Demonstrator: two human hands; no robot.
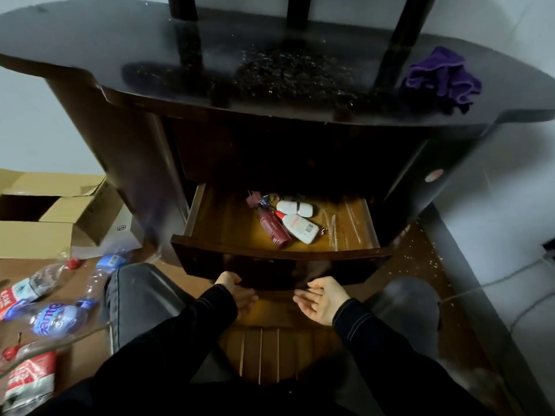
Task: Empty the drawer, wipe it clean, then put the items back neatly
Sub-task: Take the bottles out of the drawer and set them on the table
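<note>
Pulled-out drawer (216, 226), open from above, with bare wooden floor along its left side. Bunched mid-drawer, touching: red tube (273, 229), two white bottles (301, 229), small clips (252, 202) behind. Overhanging the rear: dark cabinet (270, 157). Low front panel across the near edge.

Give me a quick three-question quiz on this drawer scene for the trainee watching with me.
1. True or false: the drawer has already been emptied.
2. Where does the purple cloth lie? A: inside the drawer. B: on the cabinet top, at its right end. C: on the floor.
3. What colour is the bottle lying just left of the white bottle nearest the drawer front?

Key: 1 false, several items are in it; 2 B; 3 dark red.
</note>
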